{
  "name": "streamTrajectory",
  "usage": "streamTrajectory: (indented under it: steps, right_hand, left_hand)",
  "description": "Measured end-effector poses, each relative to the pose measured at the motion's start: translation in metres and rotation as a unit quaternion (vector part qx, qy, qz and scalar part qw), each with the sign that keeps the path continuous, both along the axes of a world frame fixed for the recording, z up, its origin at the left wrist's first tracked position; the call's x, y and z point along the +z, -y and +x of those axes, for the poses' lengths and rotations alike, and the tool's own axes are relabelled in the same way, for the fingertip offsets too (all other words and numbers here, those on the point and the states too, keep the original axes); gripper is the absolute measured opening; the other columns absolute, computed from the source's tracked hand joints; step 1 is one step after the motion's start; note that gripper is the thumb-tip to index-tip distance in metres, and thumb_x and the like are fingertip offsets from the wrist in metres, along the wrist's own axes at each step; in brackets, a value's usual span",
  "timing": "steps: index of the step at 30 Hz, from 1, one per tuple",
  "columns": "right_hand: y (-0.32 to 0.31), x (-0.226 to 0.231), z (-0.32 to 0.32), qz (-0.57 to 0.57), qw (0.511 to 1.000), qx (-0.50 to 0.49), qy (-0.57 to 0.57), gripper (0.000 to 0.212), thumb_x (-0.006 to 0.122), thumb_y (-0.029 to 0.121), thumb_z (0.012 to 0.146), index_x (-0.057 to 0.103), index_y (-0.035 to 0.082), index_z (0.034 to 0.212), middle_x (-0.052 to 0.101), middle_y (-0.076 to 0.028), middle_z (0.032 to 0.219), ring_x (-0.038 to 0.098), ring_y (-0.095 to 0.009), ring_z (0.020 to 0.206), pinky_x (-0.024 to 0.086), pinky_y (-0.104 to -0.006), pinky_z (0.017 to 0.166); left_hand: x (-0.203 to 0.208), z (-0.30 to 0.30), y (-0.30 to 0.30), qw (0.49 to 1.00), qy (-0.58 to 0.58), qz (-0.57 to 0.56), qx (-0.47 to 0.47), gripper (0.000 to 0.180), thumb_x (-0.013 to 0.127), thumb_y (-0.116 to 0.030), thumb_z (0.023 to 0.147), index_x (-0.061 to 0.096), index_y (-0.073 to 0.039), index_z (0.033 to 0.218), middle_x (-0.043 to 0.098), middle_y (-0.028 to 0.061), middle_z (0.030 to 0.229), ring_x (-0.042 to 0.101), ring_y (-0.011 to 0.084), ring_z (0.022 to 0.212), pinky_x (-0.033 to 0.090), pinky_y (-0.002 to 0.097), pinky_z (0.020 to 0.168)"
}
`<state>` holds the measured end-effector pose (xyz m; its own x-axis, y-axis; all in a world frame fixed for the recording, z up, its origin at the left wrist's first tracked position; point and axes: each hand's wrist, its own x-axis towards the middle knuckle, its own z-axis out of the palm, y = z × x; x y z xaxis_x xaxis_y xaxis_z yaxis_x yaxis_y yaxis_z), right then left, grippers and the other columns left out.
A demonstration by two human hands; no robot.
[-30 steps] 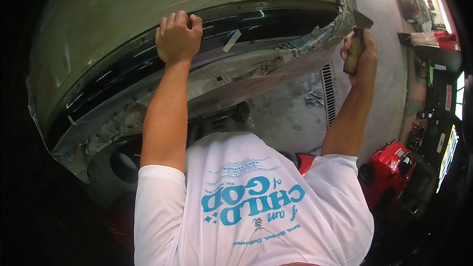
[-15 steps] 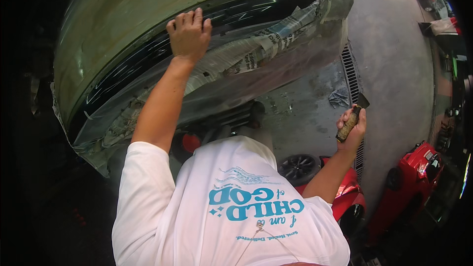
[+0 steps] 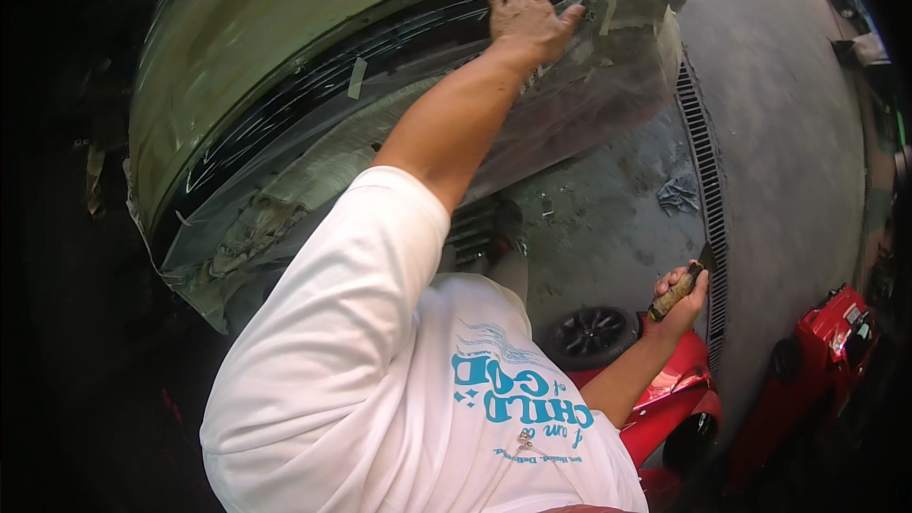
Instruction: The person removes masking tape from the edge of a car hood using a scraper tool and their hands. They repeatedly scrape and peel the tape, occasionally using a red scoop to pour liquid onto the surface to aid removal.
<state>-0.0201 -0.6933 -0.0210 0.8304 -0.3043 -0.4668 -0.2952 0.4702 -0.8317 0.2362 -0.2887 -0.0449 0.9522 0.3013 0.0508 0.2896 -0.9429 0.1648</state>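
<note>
My left hand (image 3: 528,19) is stretched far forward with its fingers spread. It lies against the dark glossy band (image 3: 380,43) below a pale olive car panel (image 3: 247,14), near the band's right end. Plastic sheeting and paper masking (image 3: 313,166) hang along the band's lower edge. A short pale strip of tape (image 3: 357,78) stands out on the band, left of the hand. Down at my right side, my right hand (image 3: 692,309) is closed round the worn handle of a putty knife (image 3: 673,294). Its dark blade is partly hidden.
A loose wheel (image 3: 594,334) lies beside a red car part (image 3: 676,370) on my right. More red bodywork (image 3: 826,351) is farther right. A floor drain grate (image 3: 701,152) runs along the concrete, with a crumpled grey rag (image 3: 678,194) next to it.
My left hand has slid right along the dark band, and its fingers have spread. My right hand has lowered slightly with the putty knife. The tape strip now shows.
</note>
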Motion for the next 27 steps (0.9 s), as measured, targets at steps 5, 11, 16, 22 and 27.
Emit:
streamTrajectory:
  steps: [5, 11, 16, 22, 27]
  right_hand:
    - [0.007, -0.011, 0.007, 0.004, 1.0, 0.009, -0.006, 0.032, 0.047, 0.038, 0.117, 0.057, 0.008, 0.117, 0.055, -0.004, 0.079, 0.052, -0.013, 0.063, 0.045, -0.0269, 0.054]
    - [-0.011, -0.006, 0.031, 0.026, 0.999, 0.026, -0.014, 0.032, 0.046, 0.037, 0.117, 0.057, 0.007, 0.117, 0.055, -0.004, 0.079, 0.053, -0.014, 0.065, 0.047, -0.0279, 0.057]
    - [-0.032, -0.008, 0.058, 0.028, 0.998, 0.062, 0.009, 0.032, 0.046, 0.036, 0.117, 0.056, 0.006, 0.117, 0.057, -0.006, 0.081, 0.055, -0.015, 0.067, 0.048, -0.0283, 0.059]
    - [-0.048, -0.007, 0.071, 0.035, 0.995, 0.094, 0.009, 0.03, 0.046, 0.034, 0.117, 0.056, 0.006, 0.117, 0.058, -0.006, 0.082, 0.056, -0.015, 0.067, 0.048, -0.0286, 0.058]
    - [-0.039, -0.019, 0.071, 0.028, 0.995, 0.089, -0.018, 0.031, 0.046, 0.035, 0.117, 0.057, 0.006, 0.117, 0.057, -0.006, 0.082, 0.055, -0.014, 0.067, 0.048, -0.0284, 0.058]
  left_hand:
    - [0.006, 0.023, 0.025, 0.996, -0.012, -0.062, -0.06, 0.094, 0.017, -0.072, 0.109, 0.008, -0.003, 0.173, 0.005, 0.0167, 0.182, -0.003, 0.0313, 0.168, -0.004, 0.0536, 0.135]
    - [0.008, -0.058, -0.048, 1.0, 0.025, -0.016, -0.005, 0.09, 0.019, -0.07, 0.109, 0.013, -0.009, 0.174, 0.011, 0.0115, 0.182, 0.006, 0.0267, 0.169, 0.003, 0.0454, 0.137]
    - [0.035, -0.162, -0.136, 0.994, -0.041, 0.025, 0.099, 0.092, 0.018, -0.074, 0.109, 0.011, -0.01, 0.174, 0.011, 0.0117, 0.182, 0.007, 0.0284, 0.168, 0.005, 0.0491, 0.137]
    - [0.041, -0.187, -0.141, 0.985, -0.076, 0.053, 0.147, 0.095, 0.018, -0.074, 0.109, 0.01, -0.005, 0.174, 0.009, 0.0151, 0.182, 0.005, 0.033, 0.168, 0.003, 0.0543, 0.136]
    - [0.019, -0.119, -0.067, 0.997, -0.029, 0.045, 0.058, 0.096, 0.02, -0.075, 0.108, 0.01, -0.005, 0.174, 0.007, 0.0164, 0.182, 0.003, 0.035, 0.168, -0.001, 0.0552, 0.135]
